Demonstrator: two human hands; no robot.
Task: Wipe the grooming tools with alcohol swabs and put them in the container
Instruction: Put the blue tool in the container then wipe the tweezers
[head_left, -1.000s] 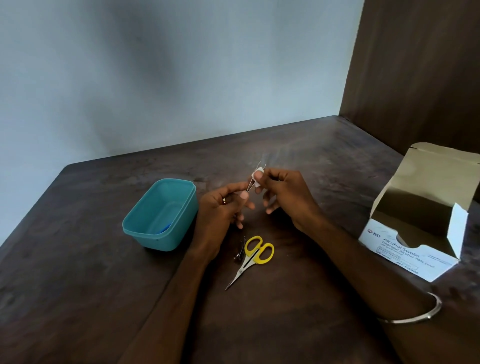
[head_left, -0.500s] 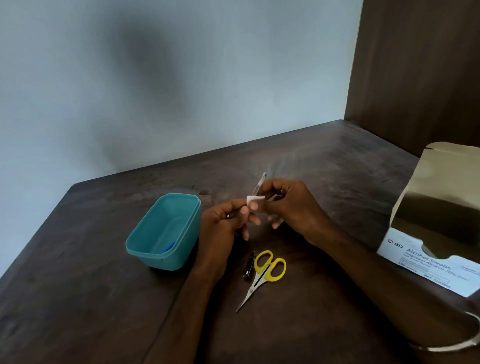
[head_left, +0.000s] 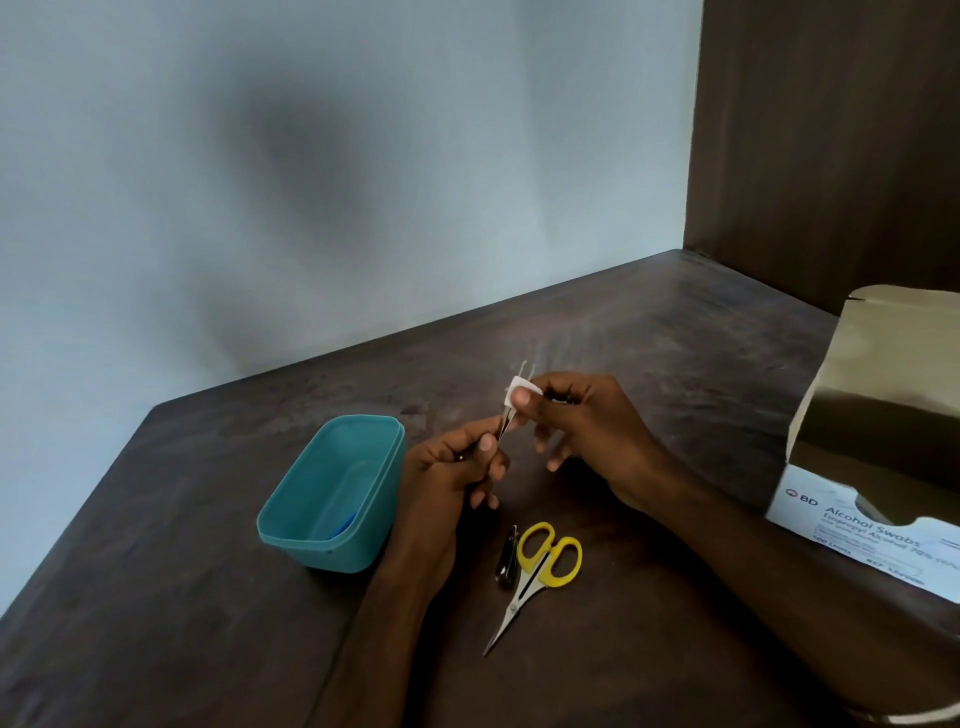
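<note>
Left hand (head_left: 447, 467): holds the lower end of the tweezers (head_left: 511, 410) between thumb and fingers.
Right hand (head_left: 582, 426): pinches the white swab (head_left: 521, 391) around the tweezers near the tips.
Container (head_left: 332, 493): teal, open, on the table (head_left: 156, 597), left of the hands.
Scissors (head_left: 540, 566): yellow handles, flat beside the nail clipper (head_left: 508, 558).
Swab box (head_left: 872, 467): open, far right.

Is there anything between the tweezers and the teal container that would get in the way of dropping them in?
Nothing visible does. The left hand holds the tweezers just right of the open container; scissors and clippers lie nearer the person, off that path.
</note>
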